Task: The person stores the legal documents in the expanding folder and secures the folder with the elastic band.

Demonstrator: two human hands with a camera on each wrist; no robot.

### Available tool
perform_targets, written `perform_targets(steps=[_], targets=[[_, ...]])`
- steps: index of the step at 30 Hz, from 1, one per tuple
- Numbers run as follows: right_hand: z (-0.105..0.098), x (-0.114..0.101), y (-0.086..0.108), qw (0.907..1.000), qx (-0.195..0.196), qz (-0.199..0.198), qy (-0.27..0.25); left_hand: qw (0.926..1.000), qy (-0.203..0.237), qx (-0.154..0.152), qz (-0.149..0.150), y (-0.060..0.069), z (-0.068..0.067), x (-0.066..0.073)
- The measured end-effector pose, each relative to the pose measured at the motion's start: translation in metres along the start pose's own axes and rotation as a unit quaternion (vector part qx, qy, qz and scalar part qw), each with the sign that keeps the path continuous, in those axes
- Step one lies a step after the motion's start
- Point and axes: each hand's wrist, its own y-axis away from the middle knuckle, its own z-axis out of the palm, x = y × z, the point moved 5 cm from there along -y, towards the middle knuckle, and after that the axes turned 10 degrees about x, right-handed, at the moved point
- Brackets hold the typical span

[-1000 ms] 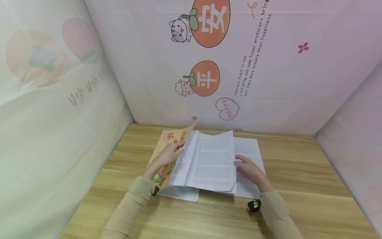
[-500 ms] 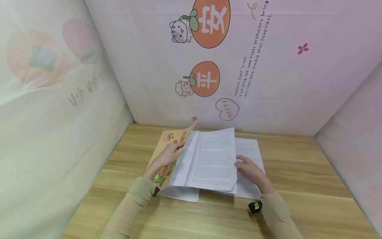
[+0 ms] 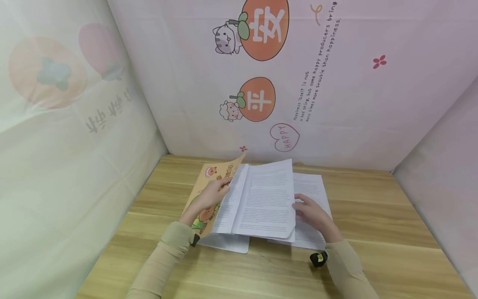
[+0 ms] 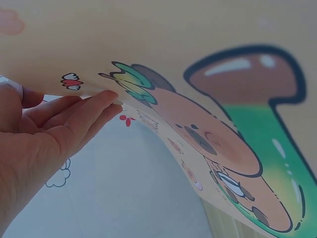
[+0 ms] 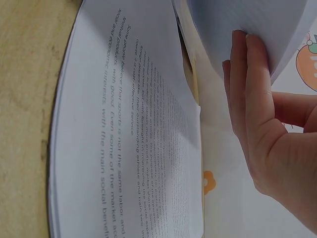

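Note:
In the head view, a booklet with printed pages (image 3: 267, 203) stands partly lifted over the table. Its orange cartoon cover (image 3: 203, 199) bends up on the left side. My left hand (image 3: 210, 194) holds the cover near its upper edge; close up in the left wrist view, the fingertips (image 4: 111, 99) lie against the cover. At the right edge of the raised pages, my right hand (image 3: 311, 211) pinches them. The right wrist view has the fingers (image 5: 255, 79) behind these pages and the thumb on the other side. Below lies a flat printed page (image 5: 129, 148).
A white sheet with a rounded corner (image 3: 228, 243) sticks out under the booklet at the left. The wooden table (image 3: 373, 224) reaches back to a printed cloth wall (image 3: 336, 137). Cloth also hangs at both sides.
The top right corner of the raised pages has risen slightly and straightened from its fold. Both hands have stayed almost where they were.

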Motion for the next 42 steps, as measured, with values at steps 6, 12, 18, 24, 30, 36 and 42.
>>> perform_targets(steps=[6, 12, 18, 24, 30, 36, 42], targets=[[0.0, -0.001, 0.002, 1.0, -0.003, 0.0, 0.004, 1.0, 0.0, -0.001, -0.001, 0.0, -0.001, 0.001], [0.003, -0.003, 0.003, 0.9999, -0.013, -0.007, 0.002, 1.0, 0.002, 0.001, -0.002, 0.001, -0.001, 0.0], [0.009, -0.006, -0.001, 1.0, -0.005, -0.007, -0.002, 0.9999, -0.008, 0.007, 0.004, 0.0, 0.0, 0.0], [0.015, -0.007, -0.004, 0.9998, -0.015, -0.009, -0.002, 1.0, -0.001, 0.001, 0.006, 0.0, 0.0, 0.001], [0.02, -0.011, -0.004, 0.9997, -0.024, -0.006, -0.009, 0.9999, -0.007, 0.005, 0.006, 0.001, 0.0, 0.003], [0.028, -0.015, -0.006, 0.9995, -0.026, -0.005, -0.016, 0.9998, -0.017, 0.006, 0.007, 0.0, -0.001, 0.003], [0.036, -0.018, -0.008, 0.9996, -0.024, -0.013, 0.0, 0.9999, -0.015, 0.008, 0.003, 0.001, -0.002, 0.004]])
